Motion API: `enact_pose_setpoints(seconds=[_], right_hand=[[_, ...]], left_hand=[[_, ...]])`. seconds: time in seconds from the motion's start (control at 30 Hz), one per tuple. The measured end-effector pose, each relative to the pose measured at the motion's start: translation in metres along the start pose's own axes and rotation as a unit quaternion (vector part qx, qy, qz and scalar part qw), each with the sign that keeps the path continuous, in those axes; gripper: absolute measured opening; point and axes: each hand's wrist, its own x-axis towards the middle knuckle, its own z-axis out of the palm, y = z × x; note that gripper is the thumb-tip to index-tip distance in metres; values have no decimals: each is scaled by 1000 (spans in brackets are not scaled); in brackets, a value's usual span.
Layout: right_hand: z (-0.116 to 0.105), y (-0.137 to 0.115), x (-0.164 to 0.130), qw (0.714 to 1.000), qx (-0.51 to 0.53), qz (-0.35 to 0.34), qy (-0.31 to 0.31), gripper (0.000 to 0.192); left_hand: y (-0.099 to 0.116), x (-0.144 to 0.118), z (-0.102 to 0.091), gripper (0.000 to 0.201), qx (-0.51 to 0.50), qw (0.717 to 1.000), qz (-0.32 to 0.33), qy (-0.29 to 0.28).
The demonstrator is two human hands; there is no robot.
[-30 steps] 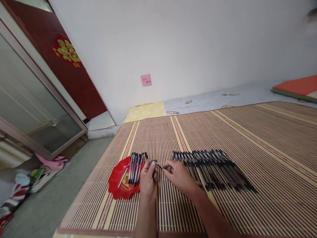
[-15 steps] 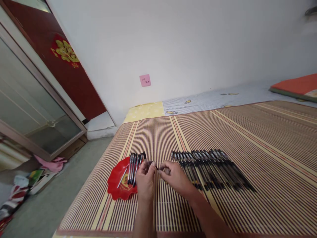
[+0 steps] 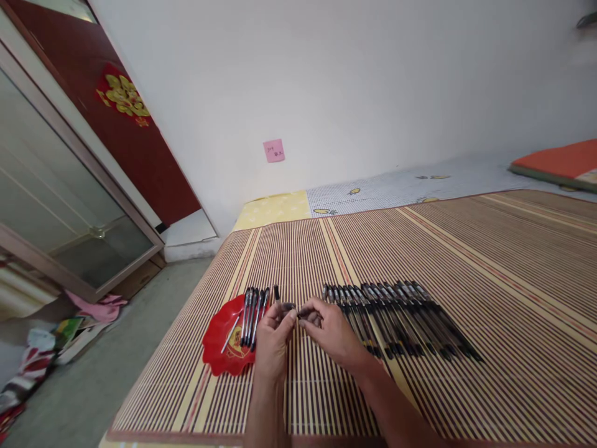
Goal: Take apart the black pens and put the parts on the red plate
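Note:
My left hand [image 3: 273, 333] is closed, with the dark end of a pen [image 3: 277, 292] sticking up from behind its fingers. My right hand [image 3: 329, 330] pinches at a tiny dark piece where the fingertips of both hands meet; it is too small to name. Just left of my left hand, several capped pens [image 3: 252, 317] lie side by side across a red scalloped plate [image 3: 214, 348]. A thin white stick, perhaps a refill tube [image 3: 229, 336], rests on that plate. To the right, a long row of black pens [image 3: 396, 317] lies on the mat.
A striped bamboo mat [image 3: 326, 404] covers the bed. Behind it run a patterned sheet [image 3: 364, 198] and a white wall with a pink note [image 3: 273, 150]. A folded orange cloth [image 3: 559, 160] lies far right. Floor [image 3: 181, 292] and a glass door [image 3: 60, 186] are on the left.
The pen end above my left hand has shifted slightly right and stands more upright. My fingertips have come closer together around the tiny dark piece.

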Motion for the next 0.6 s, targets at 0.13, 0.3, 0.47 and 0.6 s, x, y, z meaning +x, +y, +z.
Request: enact_pose_setpoints(seconds=[0.13,0.3,0.47,0.6], right_hand=[[0,-6,-2,1000,1,-12,16,18],[-1,-11,-3,999,-20,-32,6,15],[-3,-13,-2,999,0,-29,-15,15],[-2,-15,-3,999,-31,-28,8,14]], left_hand=[[3,-3,5,33,13,1000,18,14],[5,-5,4,30,29,999,38,12],[5,-4,-5,29,61,996,56,7],[9,-5,-4,29,79,995,57,33]])
